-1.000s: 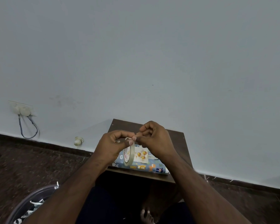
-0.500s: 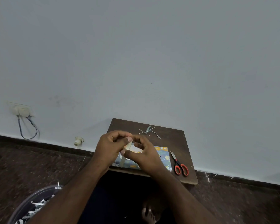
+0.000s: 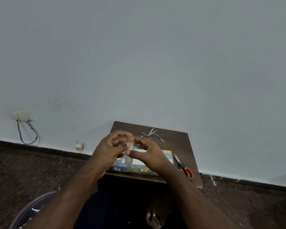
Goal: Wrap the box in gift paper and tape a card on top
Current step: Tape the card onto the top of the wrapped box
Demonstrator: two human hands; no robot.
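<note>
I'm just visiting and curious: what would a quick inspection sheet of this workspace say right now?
Surface: small dark wooden table against the wall.
Job's things: wrapped box on the table, white card on top; tape roll held edge-on above it.
Clutter: paper scraps at the back; scissors to the right.
Grippers: left hand and right hand both pinch the tape roll.
Cables: blue cable looping below a wall socket.
Surroundings: plain wall, dark floor, bin lower left.

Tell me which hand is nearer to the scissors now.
Right. The right hand is just beside the scissors, to their left over the wrapped box. The left hand is farther left, beyond the tape roll.
</note>
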